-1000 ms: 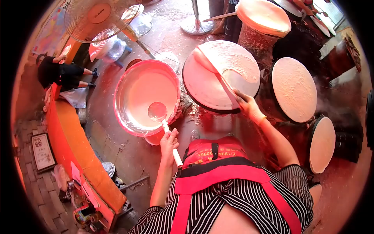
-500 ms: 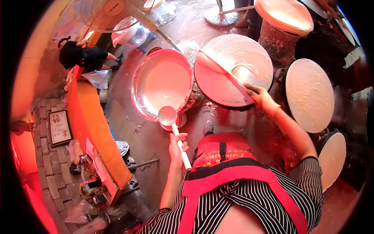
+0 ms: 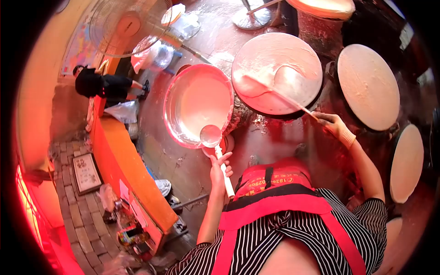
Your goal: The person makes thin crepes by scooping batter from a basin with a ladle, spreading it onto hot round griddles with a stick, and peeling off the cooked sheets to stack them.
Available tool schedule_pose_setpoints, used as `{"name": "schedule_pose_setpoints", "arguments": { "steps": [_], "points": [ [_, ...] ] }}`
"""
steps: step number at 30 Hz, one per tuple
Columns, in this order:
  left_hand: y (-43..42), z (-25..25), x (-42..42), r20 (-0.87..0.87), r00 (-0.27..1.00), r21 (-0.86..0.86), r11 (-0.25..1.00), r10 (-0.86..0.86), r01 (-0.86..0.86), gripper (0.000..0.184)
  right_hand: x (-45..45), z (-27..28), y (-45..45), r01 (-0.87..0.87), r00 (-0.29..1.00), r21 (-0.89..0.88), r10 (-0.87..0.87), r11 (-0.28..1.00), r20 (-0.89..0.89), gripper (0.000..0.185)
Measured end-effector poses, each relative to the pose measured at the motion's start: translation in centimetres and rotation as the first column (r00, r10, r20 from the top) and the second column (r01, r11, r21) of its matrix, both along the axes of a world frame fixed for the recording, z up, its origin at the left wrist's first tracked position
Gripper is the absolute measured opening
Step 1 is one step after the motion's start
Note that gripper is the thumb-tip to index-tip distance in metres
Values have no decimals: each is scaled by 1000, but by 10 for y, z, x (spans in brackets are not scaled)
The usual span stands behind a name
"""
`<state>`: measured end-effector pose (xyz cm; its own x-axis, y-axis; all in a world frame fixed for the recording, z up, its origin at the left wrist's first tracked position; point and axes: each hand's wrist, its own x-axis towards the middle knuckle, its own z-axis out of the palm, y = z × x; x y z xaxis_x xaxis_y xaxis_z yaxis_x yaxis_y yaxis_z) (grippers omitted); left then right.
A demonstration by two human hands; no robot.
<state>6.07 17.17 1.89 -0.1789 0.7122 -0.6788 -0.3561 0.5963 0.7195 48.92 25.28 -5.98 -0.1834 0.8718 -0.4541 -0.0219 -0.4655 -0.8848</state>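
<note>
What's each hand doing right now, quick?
Left hand: closed, holding the ladle by its white handle.
Right hand: closed, holding the end of a thin-handled spreader over the round griddle.

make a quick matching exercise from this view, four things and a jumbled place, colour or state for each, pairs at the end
Things:
1. ladle
2. spreader stick
3. basin
4. apron

Place, colour or state:
A. red with black bands
B. in the right hand
C. holding pale mixture
D. in the left hand

Pairs: 1-D, 2-B, 3-C, 4-A
</note>
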Motion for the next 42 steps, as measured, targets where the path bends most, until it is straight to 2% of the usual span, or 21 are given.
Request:
{"name": "schedule_pose_setpoints", "arguments": {
  "steps": [2,3,5,8,11,13,14,15,16,18,19,23,26,27,30,31,32,35,37,40,42],
  "points": [
    [12,-3,-13,-6,995,-11,995,-97,97,56,-21,-18,-20,315,949,79,-316,946,4,32],
    [20,-4,-18,-40,986,-13,987,-161,161,50,-51,-11,-20,591,799,73,-571,803,-186,34],
    [34,-8,-35,-52,950,31,950,-309,311,45,-90,-11,-23,731,682,78,-729,678,-56,34],
    [49,-10,-66,-100,866,85,863,-489,497,44,-123,-36,-63,415,895,287,-445,863,43,36],
    [56,-13,-99,5,889,103,884,-458,455,48,-154,35,-136,381,922,-17,-379,924,80,36],
    [56,-20,-126,80,903,75,906,-421,416,55,-173,2,-168,549,824,121,-559,827,88,35],
    [53,-23,-142,121,907,69,914,-404,399,56,-186,-26,-175,650,760,102,-641,753,-107,40],
    [49,-25,-156,161,908,61,923,-386,381,58,-220,-8,-160,710,594,-67,-648,701,-476,44],
    [42,-26,-169,141,918,54,929,-371,367,60,-261,15,-135,688,681,100,-590,719,-434,44],
    [25,-22,-193,22,924,55,924,-381,379,43,-326,6,-59,765,639,9,-757,644,-134,43],
    [15,-27,-207,-34,917,58,915,-398,399,37,-345,-51,-17,634,697,307,-696,710,173,43],
    [-21,-19,-247,-26,960,64,958,-278,279,31,-433,-98,164,690,590,537,-807,485,-30,46],
    [-41,-14,-265,-43,984,22,985,-170,171,43,-449,-105,235,827,509,311,-859,468,-61,41],
    [-46,-12,-270,-44,989,15,990,-143,144,48,-450,-138,252,842,432,361,-902,400,-7,36],
    [-47,-13,-281,8,991,13,991,-134,134,54,-457,-145,211,805,195,569,-981,166,10,29],
    [-48,-16,-282,30,990,23,990,-136,136,54,-455,-137,179,798,215,566,-975,208,56,28],
    [-47,-16,-280,15,988,22,988,-153,153,52,-453,-129,147,788,234,562,-967,250,102,28],
    [-41,-21,-276,60,976,29,977,-212,210,39,-427,-79,63,871,486,14,-858,490,-166,40],
    [-38,-24,-271,37,957,79,956,-287,284,34,-410,-28,21,867,472,-68,-857,494,-208,35],
    [-36,-21,-261,49,942,114,939,-332,325,29,-367,-21,-6,860,507,-7,-857,510,-90,37],
    [-38,-22,-257,56,939,152,933,-339,328,34,-347,-23,4,870,427,-140,-865,472,-264,16]
  ]
}}
